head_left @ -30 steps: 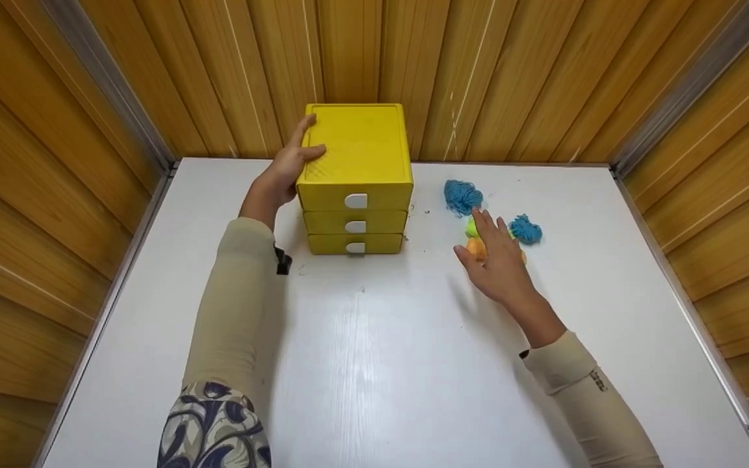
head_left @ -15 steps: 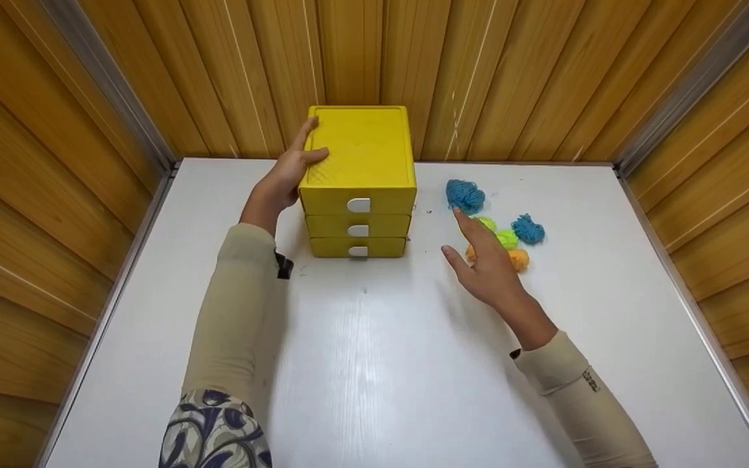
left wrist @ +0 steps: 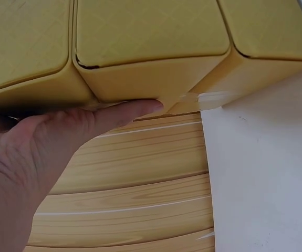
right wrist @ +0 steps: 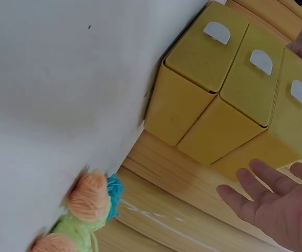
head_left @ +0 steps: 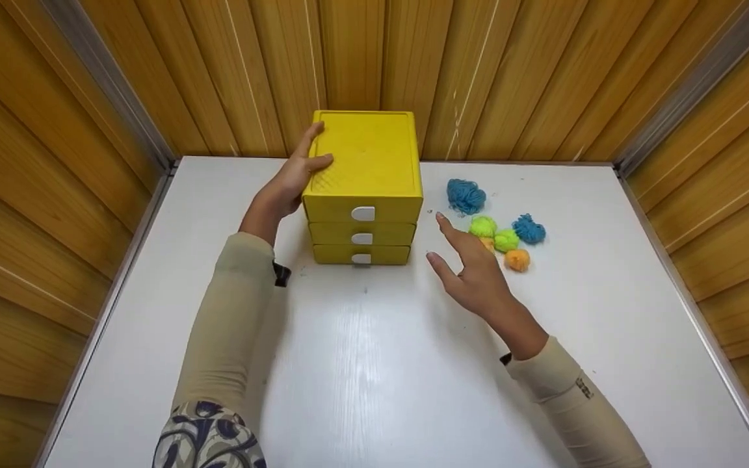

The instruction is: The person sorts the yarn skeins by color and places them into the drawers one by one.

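A yellow drawer box [head_left: 365, 156] with three stacked drawers and white tabs stands toward the back of the table. My left hand [head_left: 290, 179] presses its left side, thumb and a fingertip over the top edge. In the left wrist view one straight finger [left wrist: 124, 113] lies along the box. My right hand [head_left: 475, 276] hovers right of the box, fingers spread, holding nothing. Behind it are small yarn bundles: blue yarn [head_left: 466, 196], another blue bundle [head_left: 528, 229], green yarn [head_left: 482, 227] and orange yarn [head_left: 517, 260]. A second orange bundle is partly hidden by that hand.
The white table [head_left: 348, 364] is bounded by wood-patterned walls, with the back wall [head_left: 511, 84] just behind the box. Metal rails [head_left: 693, 312] run along the sides. Small dark specks lie around the box.
The yellow drawer box has slid slightly nearer and to the right, with my left hand against it. My right hand has moved left off the yarn toward the box, uncovering green and orange bundles.
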Motion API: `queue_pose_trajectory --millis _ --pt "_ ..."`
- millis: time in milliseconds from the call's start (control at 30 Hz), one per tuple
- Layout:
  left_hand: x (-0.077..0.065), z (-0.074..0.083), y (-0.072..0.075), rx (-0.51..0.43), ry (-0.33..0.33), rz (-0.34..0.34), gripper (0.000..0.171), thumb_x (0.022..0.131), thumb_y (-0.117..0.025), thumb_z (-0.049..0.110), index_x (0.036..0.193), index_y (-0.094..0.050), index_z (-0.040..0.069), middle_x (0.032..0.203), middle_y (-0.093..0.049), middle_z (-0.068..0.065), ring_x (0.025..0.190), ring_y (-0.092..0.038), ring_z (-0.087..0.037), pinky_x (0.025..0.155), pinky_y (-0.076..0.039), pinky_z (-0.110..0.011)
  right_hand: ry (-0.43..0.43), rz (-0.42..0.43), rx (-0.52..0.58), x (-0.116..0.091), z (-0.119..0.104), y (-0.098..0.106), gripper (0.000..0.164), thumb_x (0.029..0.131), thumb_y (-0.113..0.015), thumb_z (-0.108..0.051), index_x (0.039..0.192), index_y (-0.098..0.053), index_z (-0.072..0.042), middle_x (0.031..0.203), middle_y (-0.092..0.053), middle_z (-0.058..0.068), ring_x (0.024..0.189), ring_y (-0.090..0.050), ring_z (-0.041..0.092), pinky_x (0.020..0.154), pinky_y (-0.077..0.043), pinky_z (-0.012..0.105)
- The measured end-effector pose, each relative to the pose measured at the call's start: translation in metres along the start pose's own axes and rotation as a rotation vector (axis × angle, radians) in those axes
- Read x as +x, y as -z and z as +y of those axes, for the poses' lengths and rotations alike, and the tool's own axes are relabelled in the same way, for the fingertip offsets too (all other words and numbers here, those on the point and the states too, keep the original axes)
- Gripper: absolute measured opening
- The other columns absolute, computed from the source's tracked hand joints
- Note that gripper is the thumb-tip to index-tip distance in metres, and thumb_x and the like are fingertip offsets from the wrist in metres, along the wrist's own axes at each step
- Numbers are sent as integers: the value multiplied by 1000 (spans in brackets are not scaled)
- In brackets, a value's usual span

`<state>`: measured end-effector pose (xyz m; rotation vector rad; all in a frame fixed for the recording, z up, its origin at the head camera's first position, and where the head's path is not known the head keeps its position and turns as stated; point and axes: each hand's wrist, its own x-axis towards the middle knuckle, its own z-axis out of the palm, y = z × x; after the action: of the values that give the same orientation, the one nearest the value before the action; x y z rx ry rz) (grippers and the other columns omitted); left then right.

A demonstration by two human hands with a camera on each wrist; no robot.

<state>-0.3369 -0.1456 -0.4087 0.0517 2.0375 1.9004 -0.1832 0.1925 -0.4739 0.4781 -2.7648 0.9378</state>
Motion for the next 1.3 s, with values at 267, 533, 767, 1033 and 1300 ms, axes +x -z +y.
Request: queue_pose_trajectory --millis 267,533,767,1033,1300 --pt "-4 0 -3 13 -5 -20 75 109 -51 30 166 -9 55 182 9 0 163 -26 -31 127 -38 -49 182 153 32 -1 -12 -13 54 104 -71 -26 156 -57 -18 118 -80 9 103 -76 26 73 -65 41" --pt "-4 -4 -2 0 -17 -6 73 109 -50 30 166 -10 53 182 8 -1 164 -22 -31 129 -34 -50 257 224 153 7 -25 -31 39 103 -71 -17 141 -70 -9 115 -82 13 95 -80 23 68 -65 37" --pt "-2 -6 -8 -17 -50 -24 73 109 -51 28 167 -12 50 182 8 1 167 -14 -31 133 -26 -53 226 303 247 13 -35 -51 29 100 -74 -13 127 -77 -2 105 -84 11 84 -81 22 64 -64 35" --pt "-3 -8 -8 -28 -45 -1 71 109 -51 29 166 -15 52 182 6 1 165 -16 -31 132 -26 -55 196 343 303 24 -43 -68 30 101 -74 -15 128 -76 -2 106 -84 11 80 -80 21 67 -65 34" --pt "-5 -7 -4 -21 -46 0 71 109 -52 29 166 -15 51 182 5 0 164 -19 -30 131 -28 -53 152 352 347 33 -46 -77 32 100 -75 -15 130 -75 -3 111 -83 13 82 -80 24 68 -65 40"
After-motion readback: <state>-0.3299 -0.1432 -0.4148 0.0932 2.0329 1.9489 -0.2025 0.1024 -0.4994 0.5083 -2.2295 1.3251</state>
